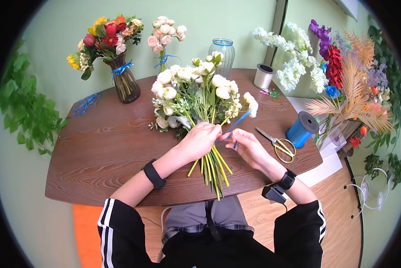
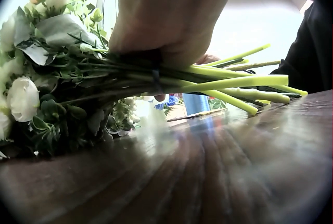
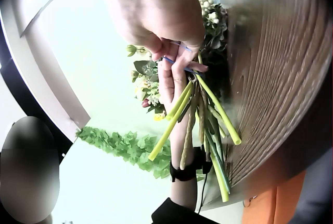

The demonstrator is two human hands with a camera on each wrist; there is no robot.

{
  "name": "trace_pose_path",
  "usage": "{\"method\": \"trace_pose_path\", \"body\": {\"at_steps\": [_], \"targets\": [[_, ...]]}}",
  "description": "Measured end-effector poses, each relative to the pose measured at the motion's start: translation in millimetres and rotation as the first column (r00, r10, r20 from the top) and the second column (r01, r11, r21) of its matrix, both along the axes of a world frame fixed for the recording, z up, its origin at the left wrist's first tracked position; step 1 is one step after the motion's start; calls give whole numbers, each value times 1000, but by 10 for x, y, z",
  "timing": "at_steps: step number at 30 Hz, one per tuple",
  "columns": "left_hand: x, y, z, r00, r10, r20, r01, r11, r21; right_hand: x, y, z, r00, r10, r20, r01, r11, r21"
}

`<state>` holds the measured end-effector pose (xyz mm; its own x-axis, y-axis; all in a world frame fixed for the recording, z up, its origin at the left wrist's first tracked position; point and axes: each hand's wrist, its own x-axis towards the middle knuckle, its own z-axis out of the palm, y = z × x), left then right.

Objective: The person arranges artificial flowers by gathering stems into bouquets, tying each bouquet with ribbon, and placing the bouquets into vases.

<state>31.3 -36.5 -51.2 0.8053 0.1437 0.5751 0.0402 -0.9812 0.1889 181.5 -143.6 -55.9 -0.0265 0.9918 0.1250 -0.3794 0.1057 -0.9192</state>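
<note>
A bouquet of white flowers [image 1: 182, 80] lies over the table, its green stems [image 1: 214, 167] pointing toward the person. The left hand [image 1: 200, 140] grips the stems just below the blooms; in the left wrist view that hand [image 2: 166, 26] wraps over them from above. A blue ribbon [image 1: 238, 123] runs from the stems, with one end raised to the right. Close beside the stems, the right hand [image 1: 249, 149] pinches the ribbon between thumb and fingers. The right wrist view shows the ribbon [image 3: 169, 60] between the two hands, at the top of the stems [image 3: 203, 114].
Scissors [image 1: 281, 145] and a blue ribbon spool [image 1: 302, 129] lie right of the hands. A white spool [image 1: 264, 77], a glass vase [image 1: 223, 56] and a dark vase of flowers [image 1: 127, 82] stand at the back. Loose blue ribbon [image 1: 86, 105] lies back left.
</note>
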Motion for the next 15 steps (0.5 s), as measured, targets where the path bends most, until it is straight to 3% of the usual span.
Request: {"method": "trace_pose_path", "body": {"at_steps": [2, 5, 8, 11, 15], "targets": [[4, 11, -17, 999, -23, 31, 23, 1000, -14, -1, 13, -22, 990, 30, -138, -33, 999, -14], [-10, -7, -5, 1000, -11, 3, 11, 1000, -14, 79, 105, -168, 979, -14, -202, 30, 997, 75], [-21, -17, -8, 999, -20, 44, 21, 999, -27, 73, 92, -133, 973, 25, -228, -14, 999, 49], [-26, -22, -1, 1000, 1, 13, 0, 1000, -31, -28, -25, 43, 977, 72, -199, -62, 997, 56], [-15, -6, -16, 999, -22, 26, 22, 999, -26, 9, -21, -77, 996, -62, 60, 58, 996, 68]]}}
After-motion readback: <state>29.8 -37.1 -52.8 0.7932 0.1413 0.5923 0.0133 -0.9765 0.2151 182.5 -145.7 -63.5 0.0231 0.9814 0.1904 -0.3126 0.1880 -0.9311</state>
